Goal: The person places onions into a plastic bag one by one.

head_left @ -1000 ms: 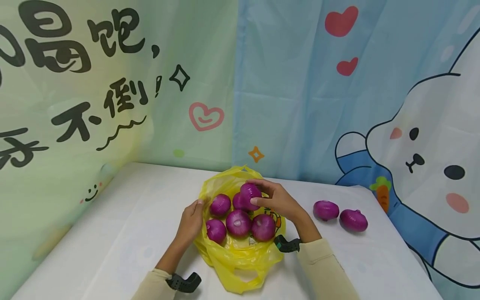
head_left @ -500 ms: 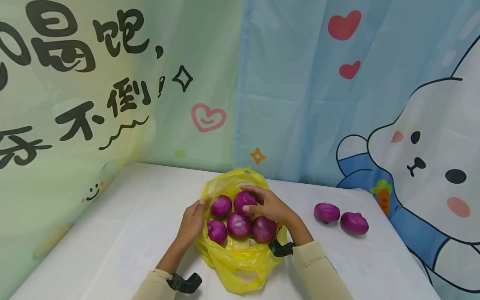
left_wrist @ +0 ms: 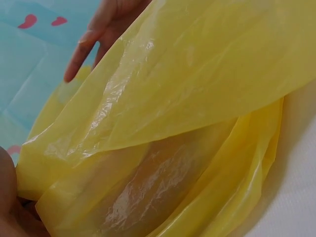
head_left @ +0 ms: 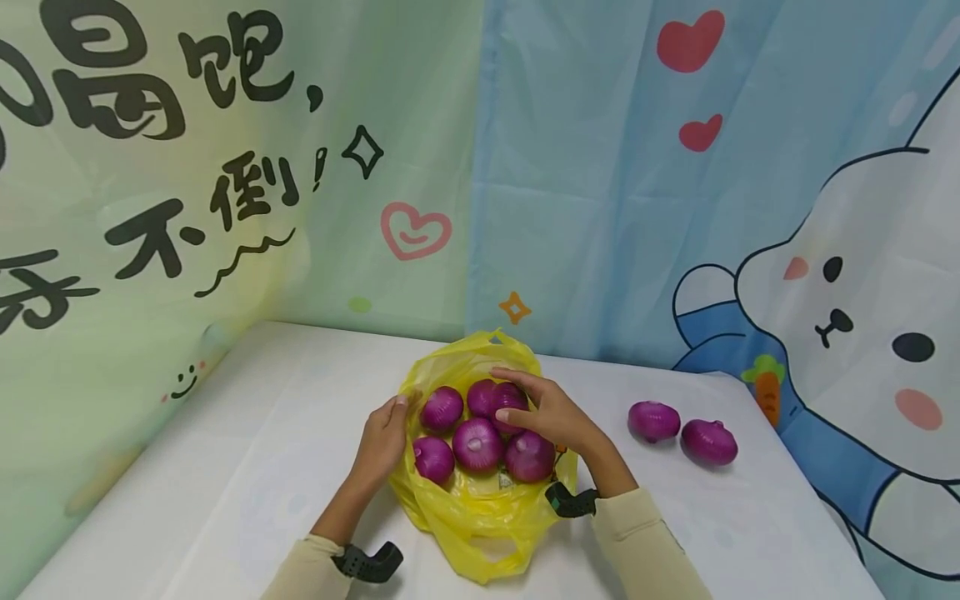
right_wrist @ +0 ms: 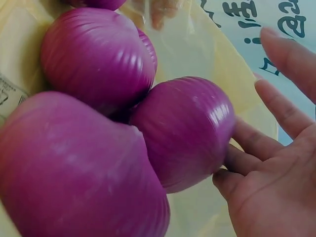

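Note:
A yellow plastic bag (head_left: 483, 525) lies open on the white table, with several purple onions inside it. At its left edge my left hand (head_left: 382, 442) pinches the plastic between thumb and fingers; the left wrist view shows the folded yellow film (left_wrist: 197, 94) close up. My right hand (head_left: 562, 417) reaches over the bag's right side. In the right wrist view its fingers are spread, thumb and index away from the onions, while the lower fingertips touch the side of one onion (right_wrist: 185, 133). That onion rests against a larger onion (right_wrist: 79, 173) in front.
Two loose onions, one (head_left: 653, 422) beside the other (head_left: 708, 442), lie on the table (head_left: 225, 467) to the right of the bag. A printed curtain (head_left: 555, 183) hangs behind the table's far edge. Both wrists wear a black band.
My right hand has lowered an onion into the bag and loosened its fingers from it; the onion now sits among the others at the right. My left hand keeps its hold on the bag.

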Available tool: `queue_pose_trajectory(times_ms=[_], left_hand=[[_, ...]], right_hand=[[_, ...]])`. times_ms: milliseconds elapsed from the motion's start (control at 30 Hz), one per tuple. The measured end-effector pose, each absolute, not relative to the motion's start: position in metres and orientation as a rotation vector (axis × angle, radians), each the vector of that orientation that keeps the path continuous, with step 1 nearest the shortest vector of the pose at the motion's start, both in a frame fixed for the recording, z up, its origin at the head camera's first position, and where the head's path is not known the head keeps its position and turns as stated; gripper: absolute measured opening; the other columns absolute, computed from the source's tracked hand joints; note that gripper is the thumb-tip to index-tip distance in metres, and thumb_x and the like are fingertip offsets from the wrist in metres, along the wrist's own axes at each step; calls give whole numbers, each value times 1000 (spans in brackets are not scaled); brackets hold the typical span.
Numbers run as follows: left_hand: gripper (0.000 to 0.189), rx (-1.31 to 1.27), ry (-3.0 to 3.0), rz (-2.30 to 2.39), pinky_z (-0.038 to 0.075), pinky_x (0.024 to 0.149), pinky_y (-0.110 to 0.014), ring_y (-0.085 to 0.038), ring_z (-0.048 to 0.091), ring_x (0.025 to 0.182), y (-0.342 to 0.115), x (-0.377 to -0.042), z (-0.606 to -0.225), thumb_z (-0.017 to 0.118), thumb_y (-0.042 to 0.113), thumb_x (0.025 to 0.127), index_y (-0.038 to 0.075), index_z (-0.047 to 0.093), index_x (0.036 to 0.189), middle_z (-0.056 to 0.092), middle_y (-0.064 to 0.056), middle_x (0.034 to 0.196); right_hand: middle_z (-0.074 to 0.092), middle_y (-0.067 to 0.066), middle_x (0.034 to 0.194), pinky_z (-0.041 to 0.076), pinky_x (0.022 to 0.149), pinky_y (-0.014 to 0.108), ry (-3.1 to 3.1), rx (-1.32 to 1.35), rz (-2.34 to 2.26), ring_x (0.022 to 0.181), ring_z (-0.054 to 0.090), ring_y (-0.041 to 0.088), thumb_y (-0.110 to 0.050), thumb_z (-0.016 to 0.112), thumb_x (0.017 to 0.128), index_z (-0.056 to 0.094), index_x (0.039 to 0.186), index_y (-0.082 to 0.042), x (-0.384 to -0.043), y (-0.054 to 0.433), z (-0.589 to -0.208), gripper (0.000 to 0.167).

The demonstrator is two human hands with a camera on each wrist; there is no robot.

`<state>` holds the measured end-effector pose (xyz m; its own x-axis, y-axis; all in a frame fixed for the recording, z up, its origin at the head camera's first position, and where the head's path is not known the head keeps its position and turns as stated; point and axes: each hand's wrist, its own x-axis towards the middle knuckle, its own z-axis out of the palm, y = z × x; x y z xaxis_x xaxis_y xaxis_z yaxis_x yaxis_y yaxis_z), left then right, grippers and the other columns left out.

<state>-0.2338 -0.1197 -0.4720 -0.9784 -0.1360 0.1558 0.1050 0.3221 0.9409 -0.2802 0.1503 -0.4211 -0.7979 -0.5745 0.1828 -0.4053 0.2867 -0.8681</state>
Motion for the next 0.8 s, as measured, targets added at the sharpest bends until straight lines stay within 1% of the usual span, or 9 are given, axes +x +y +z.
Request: queue_pose_trajectory(times_ms=[33, 133, 300, 400, 500, 533, 600, 700, 800], left_hand=[[46, 25, -2381, -1714, 32, 107, -47, -32, 46, 128, -120, -234, -472, 34, 29, 107, -1, 59, 130, 55, -19, 134], [45, 29, -2375, -1715, 32, 107, -47, -33, 46, 128, -119, -233, -471, 35, 28, 107, -2, 60, 129, 56, -19, 133], [45, 27, -2377, -1714, 35, 105, -46, -32, 49, 124, -119, -233, -471, 34, 28, 107, -2, 60, 128, 58, -19, 130], [46, 23, -2396, -1707, 40, 95, -43, -29, 56, 104, -119, -234, -471, 33, 30, 107, -1, 63, 121, 63, -20, 114], [45, 27, -2394, -1700, 40, 86, -42, -27, 53, 90, -120, -234, -471, 33, 31, 107, -1, 64, 117, 62, -18, 105], [45, 24, -2392, -1700, 41, 88, -42, -28, 54, 94, -121, -234, -471, 33, 30, 107, -1, 64, 119, 63, -18, 108], [45, 19, -2381, -1705, 40, 96, -44, -30, 56, 107, -121, -234, -471, 33, 29, 107, -1, 63, 124, 62, -18, 119], [46, 7, -2384, -1709, 34, 105, -47, -33, 48, 126, -121, -234, -471, 33, 29, 107, -2, 59, 129, 57, -19, 132], [46, 15, -2386, -1721, 32, 107, -47, -34, 44, 129, -120, -234, -472, 34, 28, 107, -2, 58, 131, 54, -20, 134]], right_hand=[[45, 6, 146, 36, 104, 50, 2374, -932, -1538, 136, 37, 32, -18, 71, 90, 49, 143, -15, -279, 152, -421, 57], [44, 6, 147, 34, 105, 51, 2340, -963, -1567, 137, 34, 34, -17, 71, 91, 48, 143, -15, -277, 158, -422, 57], [47, 7, 144, 30, 108, 47, 2275, -963, -1650, 138, 35, 29, -12, 67, 93, 49, 143, -12, -273, 168, -422, 53], [51, 13, 140, 38, 103, 40, 2272, -929, -1705, 132, 43, 29, -11, 65, 94, 51, 139, -6, -271, 174, -422, 47], [54, 19, 135, 45, 96, 34, 2277, -900, -1755, 125, 51, 34, -11, 64, 95, 53, 136, -2, -270, 178, -421, 44], [55, 20, 134, 47, 93, 32, 2280, -894, -1767, 123, 52, 35, -11, 64, 95, 53, 135, -2, -269, 180, -421, 43], [56, 22, 132, 47, 92, 30, 2287, -895, -1786, 122, 52, 36, -10, 63, 95, 52, 135, 0, -269, 183, -422, 43], [58, 20, 128, 47, 92, 27, 2328, -877, -1784, 120, 54, 35, -10, 63, 95, 52, 135, 1, -268, 190, -423, 42], [60, 18, 127, 47, 92, 27, 2356, -866, -1773, 119, 55, 34, -10, 62, 96, 52, 134, 3, -266, 197, -425, 42]])
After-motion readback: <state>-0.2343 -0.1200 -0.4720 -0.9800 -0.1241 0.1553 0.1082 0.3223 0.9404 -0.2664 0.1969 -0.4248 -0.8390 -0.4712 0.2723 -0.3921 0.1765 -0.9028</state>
